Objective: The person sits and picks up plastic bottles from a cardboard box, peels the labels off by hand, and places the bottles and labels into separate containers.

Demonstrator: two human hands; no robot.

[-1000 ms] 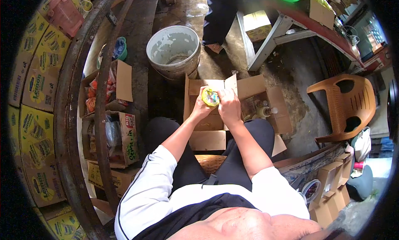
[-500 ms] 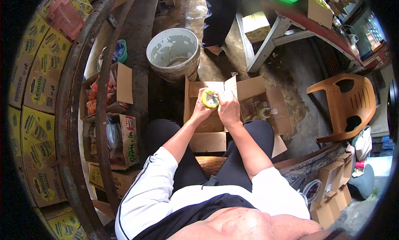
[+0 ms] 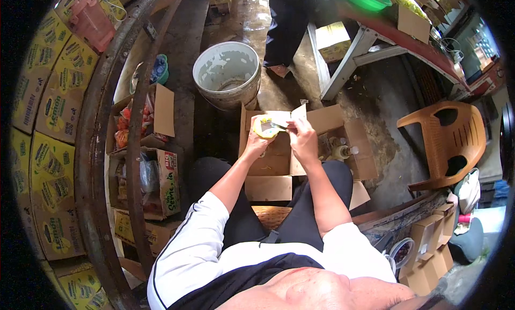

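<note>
In front of me, above an opened cardboard box [image 3: 269, 187], my left hand [image 3: 257, 144] is wrapped round a small rounded yellow item [image 3: 264, 128]. Its rim is bright yellow and its middle looks dark and glossy; the exact kind is too small to make out. My right hand [image 3: 304, 144] is closed in a pinch at the item's right side, on a thin, pale flap or strip [image 3: 281, 125] that reaches toward the yellow rim. The fingertips partly hide where the two meet. Right of this box, another open carton [image 3: 360, 144] holds pale bottles [image 3: 340, 151].
A large worn bucket [image 3: 227, 74] stands ahead. Metal rails [image 3: 96, 149] and stacked yellow cartons [image 3: 52, 176] line the left, beside boxes of red packets [image 3: 124, 122]. At right are a brown plastic chair [image 3: 450, 138] and a table [image 3: 397, 39]. Another person's dark-clothed leg [image 3: 281, 31] is ahead.
The yellow item has tilted and moved slightly left in my left hand. My right hand has drawn a little to the right, and a pale flap or strip now shows between the hands.
</note>
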